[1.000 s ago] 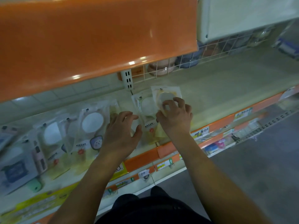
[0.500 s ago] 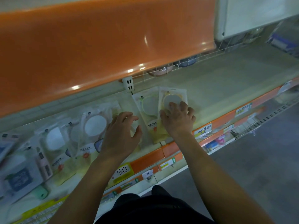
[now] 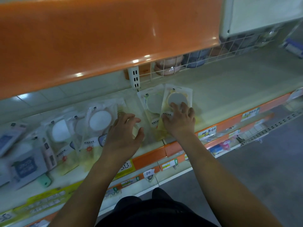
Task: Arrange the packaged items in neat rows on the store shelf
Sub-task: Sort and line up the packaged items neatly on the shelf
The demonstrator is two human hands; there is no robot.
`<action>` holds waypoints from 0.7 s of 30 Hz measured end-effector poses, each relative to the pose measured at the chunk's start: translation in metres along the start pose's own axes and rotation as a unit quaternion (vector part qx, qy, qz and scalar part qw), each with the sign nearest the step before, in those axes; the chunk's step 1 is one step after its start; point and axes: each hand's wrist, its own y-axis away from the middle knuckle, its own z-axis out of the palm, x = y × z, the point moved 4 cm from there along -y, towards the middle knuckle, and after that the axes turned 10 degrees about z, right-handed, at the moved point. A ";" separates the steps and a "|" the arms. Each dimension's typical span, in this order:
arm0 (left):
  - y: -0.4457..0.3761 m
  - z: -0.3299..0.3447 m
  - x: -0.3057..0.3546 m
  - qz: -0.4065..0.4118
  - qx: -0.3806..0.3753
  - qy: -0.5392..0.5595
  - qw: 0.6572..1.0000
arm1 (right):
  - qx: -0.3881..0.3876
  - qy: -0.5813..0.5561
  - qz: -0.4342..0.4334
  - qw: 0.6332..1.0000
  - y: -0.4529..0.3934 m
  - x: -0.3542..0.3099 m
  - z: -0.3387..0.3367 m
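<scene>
Both packets have slid toward the shelf (image 3: 229,89) back since a second ago. Right hand (image 3: 179,121) presses the yellow-ringed packet (image 3: 177,97) with spread, nearly straight fingers (overlapping the green-ringed packet (image 3: 151,105)); left hand (image 3: 124,135) hovers, fingers loosely curled, holding nothing.

The upper shelf's orange fascia (image 3: 106,38) is glossy, catching lamp glare. The mirror packets (image 3: 177,95) are shiny clear plastic. The cream shelf (image 3: 229,89) looks matt; the wire divider (image 3: 213,56) is thin metal.
</scene>
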 end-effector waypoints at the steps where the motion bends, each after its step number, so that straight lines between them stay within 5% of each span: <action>1: 0.001 0.000 -0.001 -0.004 0.001 -0.001 1.000 | -0.001 0.009 0.005 1.000 0.001 -0.001 -0.001; 8: 0.019 -0.014 -0.017 -0.072 0.032 -0.037 0.996 | 0.024 -0.030 -0.093 0.995 0.026 -0.027 -0.014; 21: 0.110 -0.052 -0.041 -0.187 0.122 -0.114 0.968 | -0.097 -0.035 -0.301 0.948 0.085 -0.103 0.035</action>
